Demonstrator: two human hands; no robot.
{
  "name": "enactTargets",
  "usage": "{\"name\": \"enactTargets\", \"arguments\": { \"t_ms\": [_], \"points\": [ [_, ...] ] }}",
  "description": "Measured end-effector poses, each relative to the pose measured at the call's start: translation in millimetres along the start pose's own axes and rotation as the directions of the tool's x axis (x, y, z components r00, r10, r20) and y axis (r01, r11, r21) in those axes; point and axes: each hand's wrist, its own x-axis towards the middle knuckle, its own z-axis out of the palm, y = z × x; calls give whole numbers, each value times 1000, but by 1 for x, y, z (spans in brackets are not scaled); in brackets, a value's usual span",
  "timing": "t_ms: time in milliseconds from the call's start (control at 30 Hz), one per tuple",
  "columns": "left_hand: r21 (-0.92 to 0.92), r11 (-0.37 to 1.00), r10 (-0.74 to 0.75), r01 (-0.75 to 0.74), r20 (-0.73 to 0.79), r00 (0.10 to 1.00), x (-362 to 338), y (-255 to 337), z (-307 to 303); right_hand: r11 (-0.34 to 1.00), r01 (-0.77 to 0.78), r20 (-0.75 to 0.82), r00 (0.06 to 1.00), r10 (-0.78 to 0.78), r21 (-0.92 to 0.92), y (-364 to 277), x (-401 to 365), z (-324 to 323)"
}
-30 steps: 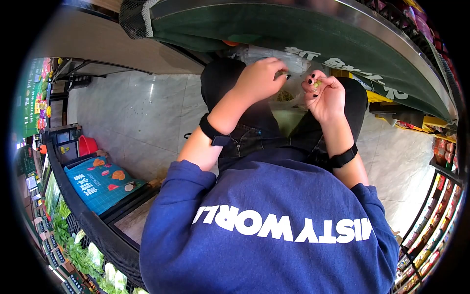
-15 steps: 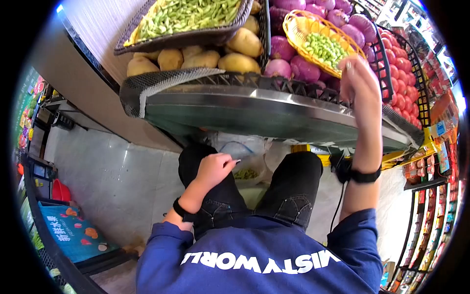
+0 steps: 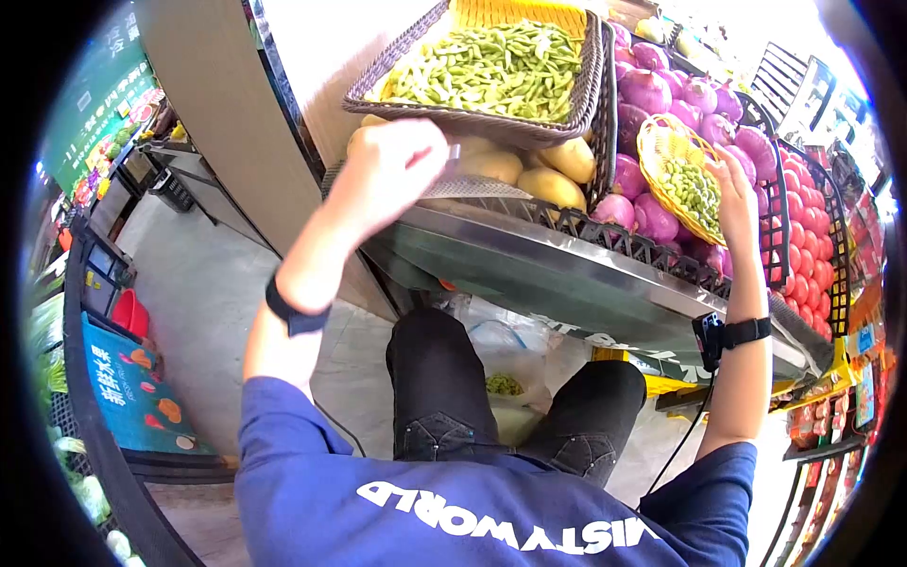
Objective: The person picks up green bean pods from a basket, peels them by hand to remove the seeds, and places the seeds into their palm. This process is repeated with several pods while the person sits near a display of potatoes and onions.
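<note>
Here we are at the dark basket (image 3: pixel 527 129), heaped with green pods (image 3: pixel 491 74). Our left hand (image 3: pixel 402 172) is up at its near side, fingers curled, too blurred for us to tell what's in them. Right of the dark basket, on purple onions (image 3: pixel 647 92), sits the yellow basket (image 3: pixel 652 151) of shelled beans (image 3: pixel 690 189); our right hand (image 3: pixel 736 200) is at its far side from the dark basket, fingers straightish, grip unclear.
</note>
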Motion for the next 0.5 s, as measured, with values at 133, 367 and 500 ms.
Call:
{"name": "enactTargets", "arguments": {
  "t_ms": [133,367,500],
  "points": [
    [117,993,-15,19,-30,999,81,-51,9,993,111,-229,966,-118,-43,-19,-9,-8],
    [389,918,-142,73,152,978,127,-94,55,966,-59,98,995,35,251,-50,-88,-10],
    [353,925,-205,141,149,967,131,-103,57,916,-131,286,958,19,378,-66,-139,-1]
  ]
}}
